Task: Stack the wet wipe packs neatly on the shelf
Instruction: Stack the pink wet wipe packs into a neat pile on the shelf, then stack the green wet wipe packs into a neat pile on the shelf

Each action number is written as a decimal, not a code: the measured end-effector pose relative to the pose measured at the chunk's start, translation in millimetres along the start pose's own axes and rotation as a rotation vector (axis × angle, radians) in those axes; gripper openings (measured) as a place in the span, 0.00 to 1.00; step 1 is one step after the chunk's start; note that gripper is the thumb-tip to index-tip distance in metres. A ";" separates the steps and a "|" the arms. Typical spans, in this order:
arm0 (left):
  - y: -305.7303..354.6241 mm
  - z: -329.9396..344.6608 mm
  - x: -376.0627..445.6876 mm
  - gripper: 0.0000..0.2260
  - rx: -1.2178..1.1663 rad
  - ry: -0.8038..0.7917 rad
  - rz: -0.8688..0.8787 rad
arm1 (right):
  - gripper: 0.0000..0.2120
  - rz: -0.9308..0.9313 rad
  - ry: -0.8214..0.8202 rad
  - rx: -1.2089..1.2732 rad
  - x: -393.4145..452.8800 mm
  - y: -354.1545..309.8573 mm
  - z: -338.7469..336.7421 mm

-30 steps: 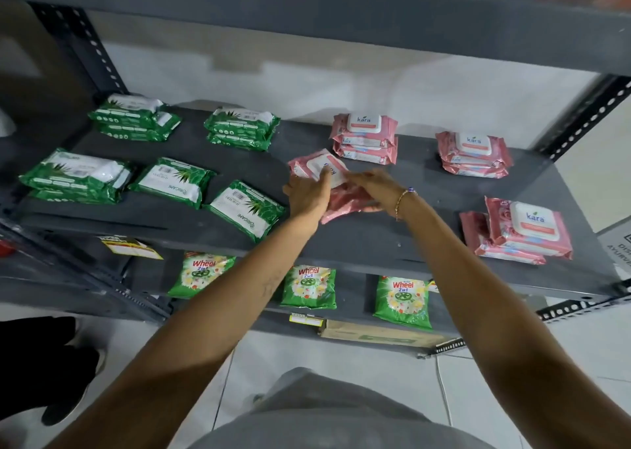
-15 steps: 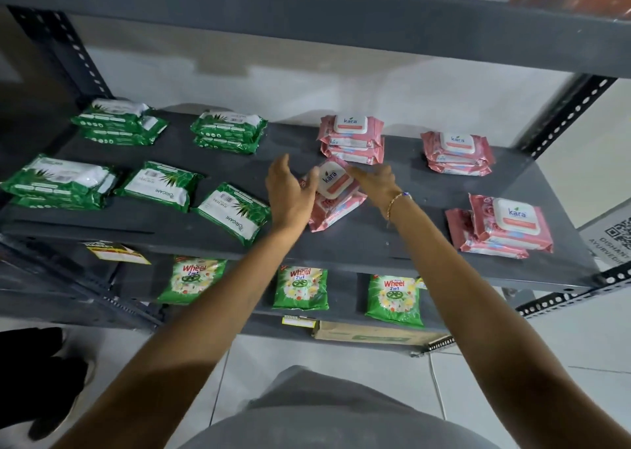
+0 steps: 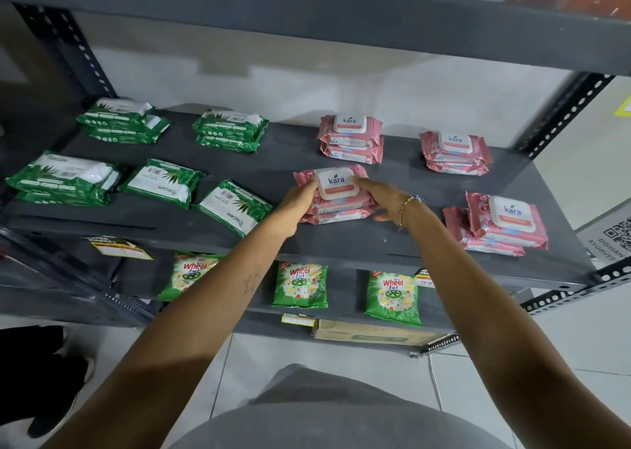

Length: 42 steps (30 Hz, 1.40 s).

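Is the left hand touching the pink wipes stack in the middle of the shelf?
Touching. The head view shows the left hand with fingers curled against the left edge of the middle pink stack, no gap between them.

Light is dim and even where I work; soft shadows sit under the packs (image 3: 336, 196). The shelf (image 3: 392, 240) bows at the wide-angle edges, slightly soft.
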<state>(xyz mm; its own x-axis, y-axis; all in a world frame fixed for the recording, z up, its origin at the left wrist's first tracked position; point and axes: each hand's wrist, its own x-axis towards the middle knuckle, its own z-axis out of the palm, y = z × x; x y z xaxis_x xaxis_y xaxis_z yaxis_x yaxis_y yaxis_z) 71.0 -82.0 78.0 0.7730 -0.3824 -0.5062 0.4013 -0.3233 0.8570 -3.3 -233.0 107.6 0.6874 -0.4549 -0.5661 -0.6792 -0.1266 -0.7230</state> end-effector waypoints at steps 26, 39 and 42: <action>6.8 16.0 -15.6 0.22 0.180 -0.155 -0.020 | 0.16 0.026 0.093 0.154 -18.1 45.5 -18.6; -49.4 -127.6 -46.9 0.12 0.556 0.652 0.853 | 0.09 -0.771 0.521 -0.293 -48.6 -26.7 68.4; -95.0 -195.1 -45.3 0.13 0.678 0.723 0.778 | 0.08 -0.810 0.324 -0.362 -45.6 -38.0 125.7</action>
<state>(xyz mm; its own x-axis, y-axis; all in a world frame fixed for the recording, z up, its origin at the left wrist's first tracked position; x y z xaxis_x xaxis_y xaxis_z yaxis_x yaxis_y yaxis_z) 93.7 134.9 38.4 0.8686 -0.1798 0.4617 -0.4470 -0.6865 0.5735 23.5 -96.6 111.1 0.9169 -0.3250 0.2315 -0.1024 -0.7524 -0.6507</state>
